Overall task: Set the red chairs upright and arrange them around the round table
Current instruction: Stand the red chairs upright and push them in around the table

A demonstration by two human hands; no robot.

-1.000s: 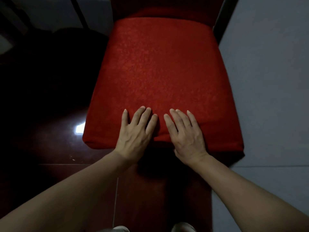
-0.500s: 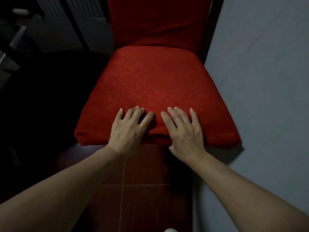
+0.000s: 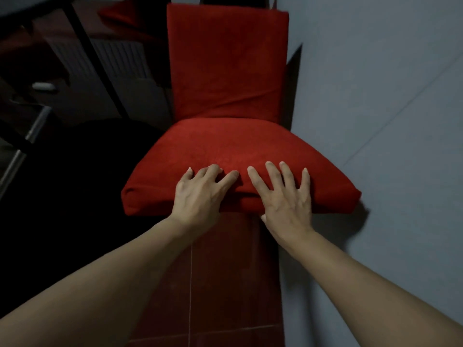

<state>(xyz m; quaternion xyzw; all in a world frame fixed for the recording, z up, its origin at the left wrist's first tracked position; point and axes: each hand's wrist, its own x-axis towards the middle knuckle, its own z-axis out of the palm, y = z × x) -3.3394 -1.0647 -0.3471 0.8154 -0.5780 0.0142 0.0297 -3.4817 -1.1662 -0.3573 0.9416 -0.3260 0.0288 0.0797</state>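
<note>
A red fabric-covered chair (image 3: 225,146) stands upright straight ahead, its seat toward me and its backrest (image 3: 225,63) rising behind. My left hand (image 3: 200,194) rests on the seat's front edge with its fingers curled into the fabric. Just to its right, my right hand (image 3: 283,196) lies on the same edge, fingers straight and spread over the top, thumb tucked under the front. Part of another red chair (image 3: 117,13) shows at the top left. A large dark shape (image 3: 75,176) sits left of the chair; I cannot tell whether it is the round table.
A grey wall (image 3: 388,121) runs close along the chair's right side. The floor is dark red tile (image 3: 213,284). A black slanted leg (image 3: 95,61), a white ribbed panel (image 3: 115,58) and metal bars (image 3: 25,139) stand at the left.
The chair has slid away from me, so its whole backrest now shows. Both hands stayed on the seat's front edge; my left fingers have curled and my right fingers have spread.
</note>
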